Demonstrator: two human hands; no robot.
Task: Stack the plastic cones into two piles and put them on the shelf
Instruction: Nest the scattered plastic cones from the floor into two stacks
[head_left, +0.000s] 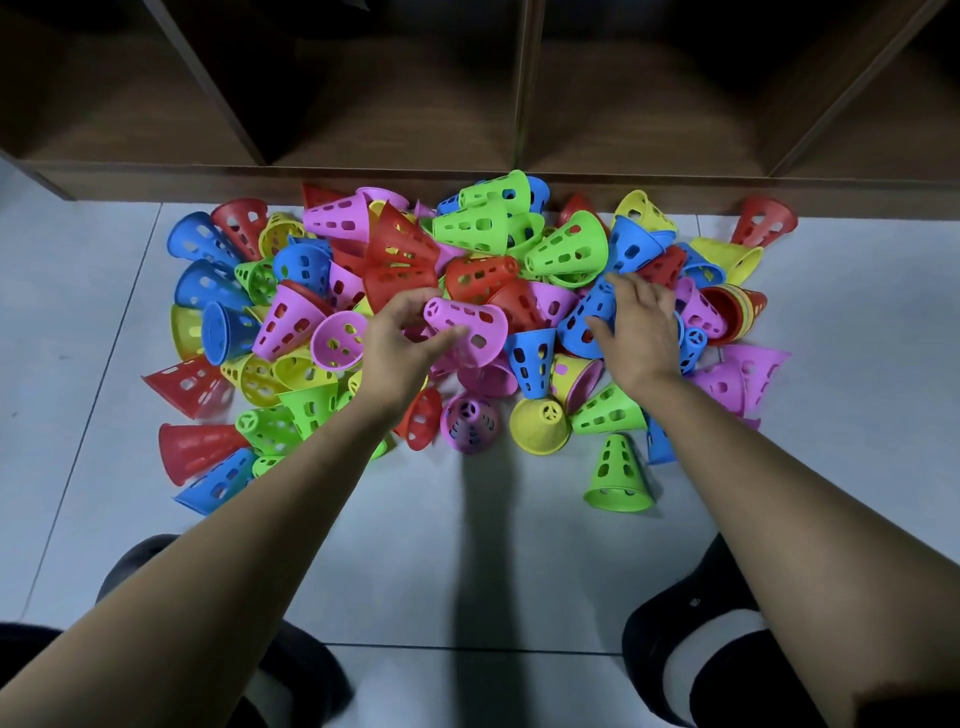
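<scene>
Head: L hand (400, 349) grips cone (469, 321); pile (566, 250) abuts shelf (156, 179).

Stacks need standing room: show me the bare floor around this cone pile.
Bare tile between the cone pile and the feet; more tile left and right of it. Shelf bays behind show bare boards. Crowded: the pile itself, against the shelf base.

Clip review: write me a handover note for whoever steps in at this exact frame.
Left hand pinches a pink cone. Right hand lies on a blue cone; grip unclear. Loose cones cover the floor before the shelf. Done: apparently only a small nested stack at the right; none on the visible shelf. Left: both piles, then shelving.
</scene>
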